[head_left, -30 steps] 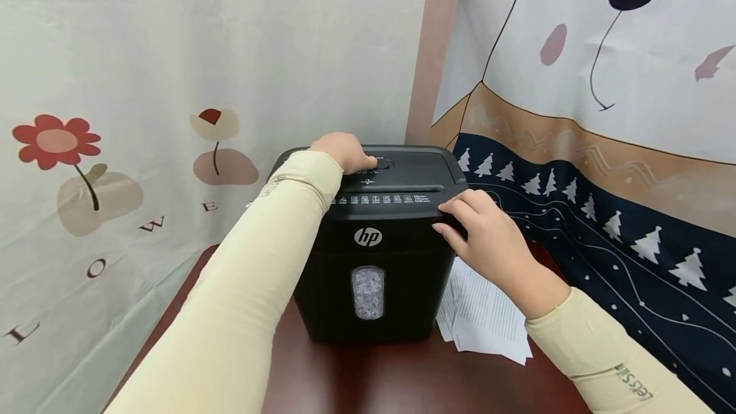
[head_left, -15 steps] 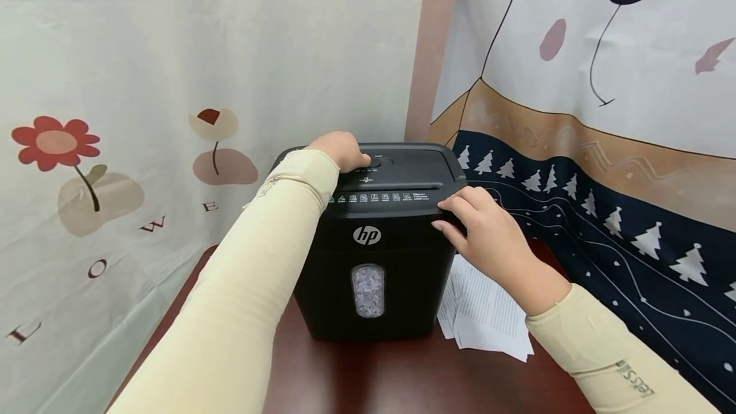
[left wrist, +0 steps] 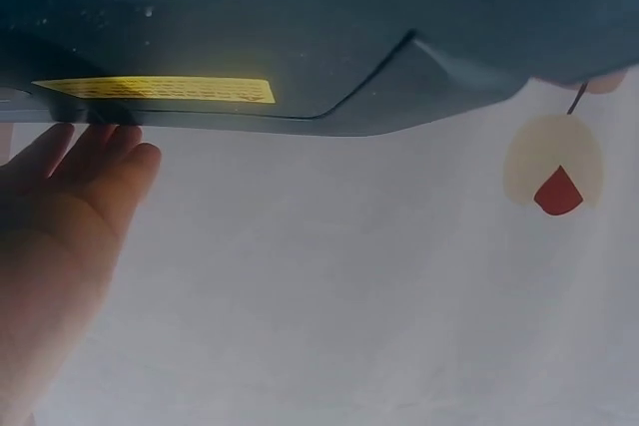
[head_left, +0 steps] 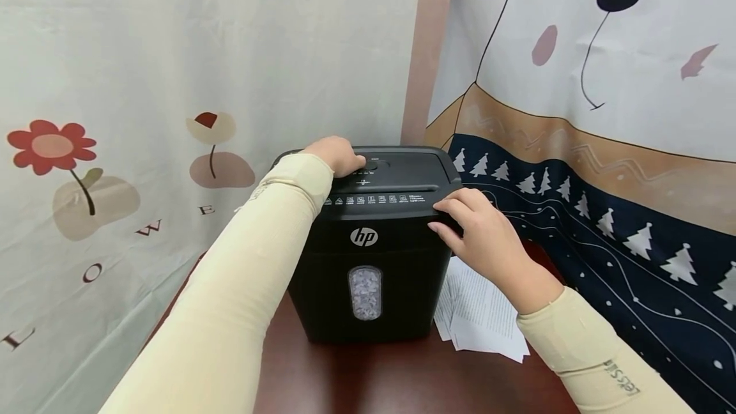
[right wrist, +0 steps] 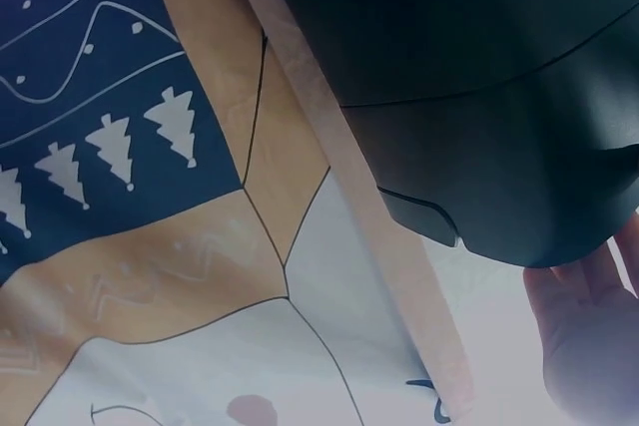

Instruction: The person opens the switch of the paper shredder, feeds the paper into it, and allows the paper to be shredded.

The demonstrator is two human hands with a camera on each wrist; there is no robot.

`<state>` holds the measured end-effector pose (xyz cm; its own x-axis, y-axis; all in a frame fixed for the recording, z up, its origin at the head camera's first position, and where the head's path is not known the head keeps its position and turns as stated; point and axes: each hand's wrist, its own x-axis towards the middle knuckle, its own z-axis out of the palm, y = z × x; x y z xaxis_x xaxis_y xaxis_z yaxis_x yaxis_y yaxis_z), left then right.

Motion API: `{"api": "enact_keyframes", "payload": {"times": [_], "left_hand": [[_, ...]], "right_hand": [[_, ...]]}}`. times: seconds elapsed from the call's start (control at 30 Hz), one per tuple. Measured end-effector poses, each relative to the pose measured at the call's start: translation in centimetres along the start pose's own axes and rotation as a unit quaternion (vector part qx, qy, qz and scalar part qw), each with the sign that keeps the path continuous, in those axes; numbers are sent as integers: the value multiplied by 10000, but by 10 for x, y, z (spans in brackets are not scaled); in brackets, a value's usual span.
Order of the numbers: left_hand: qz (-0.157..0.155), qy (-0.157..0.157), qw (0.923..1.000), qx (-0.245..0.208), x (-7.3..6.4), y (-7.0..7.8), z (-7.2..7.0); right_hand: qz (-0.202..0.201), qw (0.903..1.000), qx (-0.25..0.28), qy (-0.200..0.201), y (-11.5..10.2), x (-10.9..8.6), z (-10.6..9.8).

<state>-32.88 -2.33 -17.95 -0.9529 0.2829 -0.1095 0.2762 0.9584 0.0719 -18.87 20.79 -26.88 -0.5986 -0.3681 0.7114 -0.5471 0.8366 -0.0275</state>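
A black HP paper shredder (head_left: 402, 286) stands upright, with paper shreds behind its small front window (head_left: 365, 292). Across its top reaches my left hand (head_left: 335, 155), the thumb right at the slide switch (head_left: 376, 165); the other fingers are hidden in the head view. From the left wrist, the fingers (left wrist: 115, 152) of that hand look fairly straight, their tips at the shredder's top near a yellow label (left wrist: 155, 90). My right hand (head_left: 480, 232) touches the front right corner of the top, index finger on the edge and thumb below it, apart from one another.
Printed sheets of paper (head_left: 483, 318) lie in a loose pile on the dark red table (head_left: 374, 382), right of the shredder. Close behind hangs a pale curtain (head_left: 316, 50). A patterned navy curtain (head_left: 621, 286) borders the table's right side.
My left thumb has slid slightly left on the shredder's top, and more of the slide switch shows. The right hand keeps its place at the corner. The head view has shifted a little.
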Motion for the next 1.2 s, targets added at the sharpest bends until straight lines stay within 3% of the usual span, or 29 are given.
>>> {"api": "enact_keyframes", "payload": {"times": [0.53,0.8,1.2], "left_hand": [[41,-25,10000,-73,-16,-9,-8],[228,204,9995,-94,-23,-19,-8],[597,507,9963,-367,-54,-26,-12]], "right_hand": [[146,9998,103,-22,-2,-1,-1],[181,9997,147,34,-3,-2,-1],[39,9992,199,333,-4,-4,-3]]}}
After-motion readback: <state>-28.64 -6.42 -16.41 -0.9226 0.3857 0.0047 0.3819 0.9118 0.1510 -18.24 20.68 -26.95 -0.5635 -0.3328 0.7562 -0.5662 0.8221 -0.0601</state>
